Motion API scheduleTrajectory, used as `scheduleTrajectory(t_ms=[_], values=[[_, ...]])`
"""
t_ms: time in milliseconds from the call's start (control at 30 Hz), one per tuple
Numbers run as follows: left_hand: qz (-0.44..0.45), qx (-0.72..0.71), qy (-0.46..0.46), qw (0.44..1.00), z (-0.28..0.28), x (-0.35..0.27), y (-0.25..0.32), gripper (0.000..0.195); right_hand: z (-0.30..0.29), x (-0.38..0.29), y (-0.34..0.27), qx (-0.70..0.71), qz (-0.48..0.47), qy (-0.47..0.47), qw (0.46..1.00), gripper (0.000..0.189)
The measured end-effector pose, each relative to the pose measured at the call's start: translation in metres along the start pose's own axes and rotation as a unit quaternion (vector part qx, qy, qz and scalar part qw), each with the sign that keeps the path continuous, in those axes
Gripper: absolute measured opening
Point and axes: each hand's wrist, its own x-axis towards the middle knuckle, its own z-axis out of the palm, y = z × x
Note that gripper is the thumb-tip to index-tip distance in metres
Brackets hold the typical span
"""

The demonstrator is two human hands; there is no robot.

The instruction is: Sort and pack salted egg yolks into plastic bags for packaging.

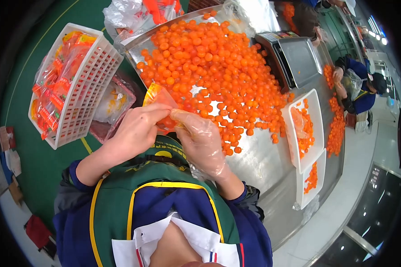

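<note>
Both my hands pinch the gathered neck of a clear plastic bag (pixel 158 95) with orange and yellow printing, just in front of my green apron (pixel 167 147). My left hand (pixel 135 130) is bare. A thin clear plastic glove covers my right hand (pixel 202 142), its fingers curled at the same bag neck. The fingers partly hide the bag, and orange contents show below them. Right behind the bag spreads a large heap of round orange egg yolks (pixel 200 53) on a stainless steel table (pixel 254 163).
On the left stands a white slatted basket (pixel 87 90) of filled bags (pixel 58 86), beside a pinkish-red container (pixel 127 88). A digital scale (pixel 299 61) and two white trays (pixel 315 113) with yolks occupy the right. Across the table, a co-worker (pixel 364 86) reaches toward more yolks (pixel 336 130).
</note>
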Motion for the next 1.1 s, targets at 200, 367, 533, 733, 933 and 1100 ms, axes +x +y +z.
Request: scheduleTrajectory(t_ms=[200,367,533,733,933,1100], values=[[-0.014,-0.033,0.071,0.997,-0.008,-0.007,-0.012,0.041,-0.006,0.01,-0.011,0.129,0.113,-0.03,0.985,0.019],[-0.043,-0.061,0.117,0.99,-0.033,-0.014,-0.033,0.012,-0.025,0.009,-0.017,0.223,0.204,0.101,0.948,0.022],[-0.013,-0.063,0.244,0.968,-0.096,-0.02,-0.047,0.01,-0.039,0.009,-0.005,0.276,0.195,0.142,0.93,0.013],[0.025,0.067,0.367,0.927,-0.229,-0.033,-0.07,0.014,-0.039,0.012,0.007,0.287,0.191,0.109,0.933,0.013],[0.043,0.254,0.331,0.908,-0.305,-0.061,-0.125,0.006,-0.029,0.013,0.003,0.281,0.216,0.123,0.927,0.013],[-0.169,0.327,0.172,0.914,-0.277,-0.123,-0.233,0.005,-0.022,0.014,0.014,0.288,0.213,0.09,0.929,0.011]])
